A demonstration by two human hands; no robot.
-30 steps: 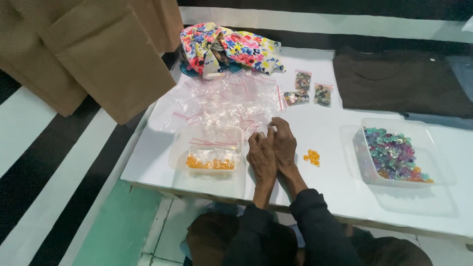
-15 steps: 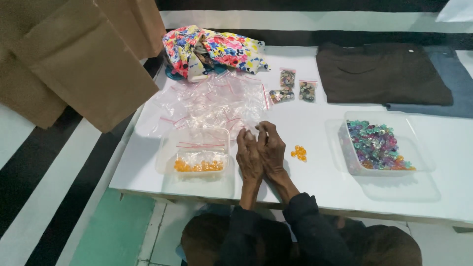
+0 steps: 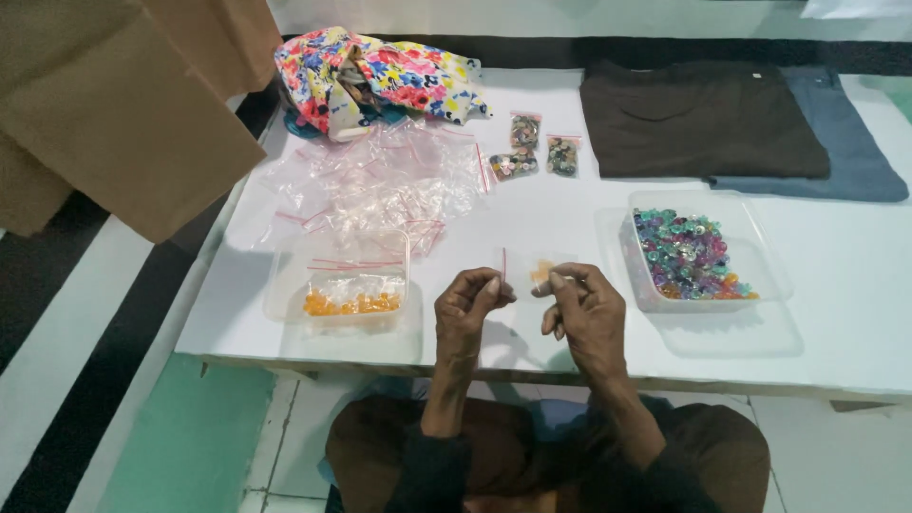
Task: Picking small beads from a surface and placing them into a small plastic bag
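My left hand (image 3: 468, 306) and my right hand (image 3: 582, 309) hold a small clear zip bag (image 3: 528, 273) with a red seal strip between them, just above the white table (image 3: 836, 313). The left hand pinches the bag's left edge, the right hand pinches its right edge. A few orange beads show through the bag near my right fingers. To the left sits a clear tray (image 3: 340, 282) with orange beads and small filled bags. To the right stands a clear tray of multicoloured beads (image 3: 692, 255).
A pile of empty clear zip bags (image 3: 380, 180) lies behind the left tray. Three small filled bags (image 3: 537, 157) lie mid-table. A floral cloth (image 3: 375, 76) sits at the back left, folded brown and blue garments (image 3: 703, 119) at the back right. Brown cardboard (image 3: 114, 114) leans at left.
My hands have lifted off the table and parted, now holding a small bag stretched between them. The loose orange beads that lay right of my hands are no longer on the table.
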